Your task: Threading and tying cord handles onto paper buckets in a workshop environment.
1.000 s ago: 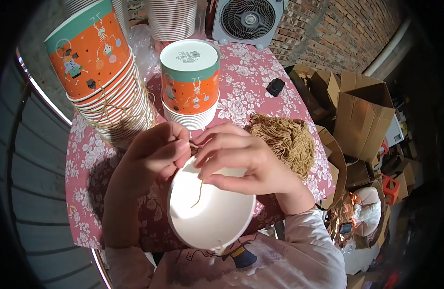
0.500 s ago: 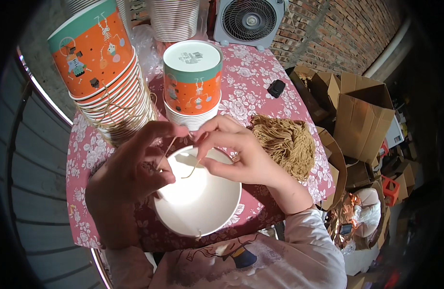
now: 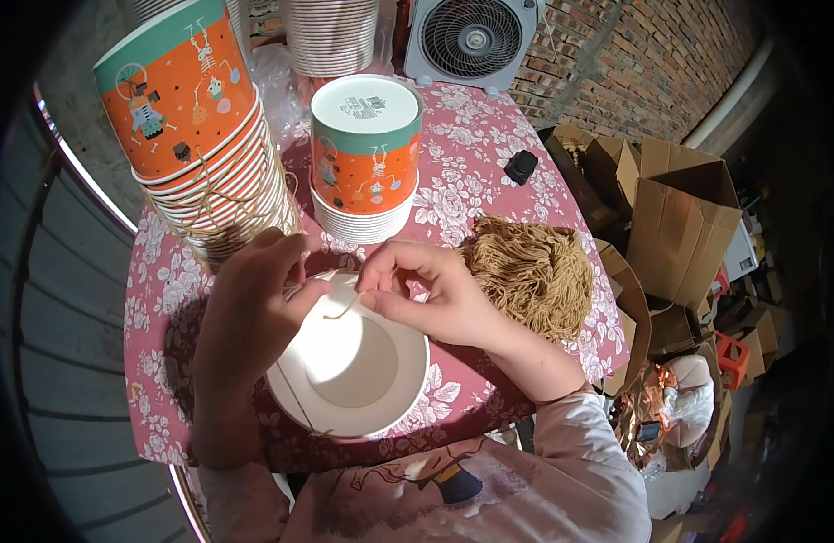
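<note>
A white paper bucket (image 3: 408, 398) sits mouth up on the table before me, with sunlight across its inside. A thin tan cord (image 3: 341, 315) is at its far rim, and a strand runs from the near rim up under my left hand. My right hand (image 3: 426, 294) pinches the cord between thumb and fingers, its short end hanging over the bucket's opening. At the far left rim my left hand (image 3: 258, 312) is closed with curled fingers, seemingly on the cord; its fingertips are partly hidden.
A bundle of tan cords (image 3: 535, 276) lies right of my right hand. Upturned orange and green buckets stand in a short stack (image 3: 367, 163) and a tall, leaning stack (image 3: 186, 109) wound with cord. A small black object (image 3: 520, 166), a fan (image 3: 473, 41) and cardboard boxes (image 3: 680, 217) are farther off.
Both hands have moved slightly lower, and my left hand has turned and closed more. The bucket has shifted left and tipped, so its round bottom now shows.
</note>
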